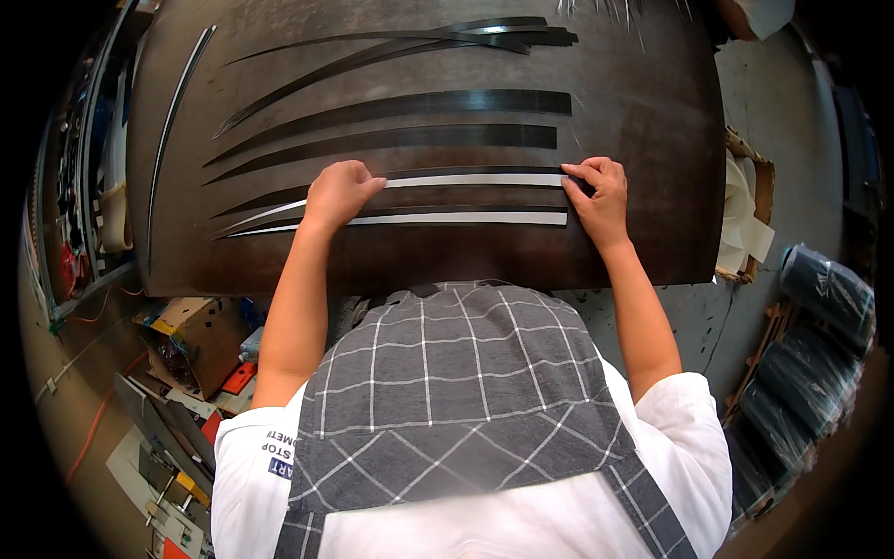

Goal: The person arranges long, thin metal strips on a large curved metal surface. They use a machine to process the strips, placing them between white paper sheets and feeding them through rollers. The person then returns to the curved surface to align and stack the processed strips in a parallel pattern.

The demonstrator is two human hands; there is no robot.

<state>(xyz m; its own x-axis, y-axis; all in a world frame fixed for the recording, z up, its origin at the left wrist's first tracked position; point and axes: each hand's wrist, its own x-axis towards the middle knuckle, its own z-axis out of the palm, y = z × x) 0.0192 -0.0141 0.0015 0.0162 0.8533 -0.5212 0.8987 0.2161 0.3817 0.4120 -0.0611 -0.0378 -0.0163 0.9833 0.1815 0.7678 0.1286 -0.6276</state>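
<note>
On the dark table [652,121] in front of me lies a long black strip with a white strip [475,181] along it. My left hand [342,194] pinches the white strip left of its middle, fingers closed. Its right end is between the thumb and fingers of my right hand [599,197]. Nearer to me is a second white strip [466,220], flat along another black strip. Beyond my hands lie two bare black strips, a nearer one [503,137] and a farther one [503,102], roughly parallel.
Several black strips [438,42] overlap at the table's far side. A thin strip [166,130] runs along the left edge. Right of the table are a carton with white sheets [738,210] and plastic-wrapped rolls [805,359]. A cardboard box [200,343] stands at lower left.
</note>
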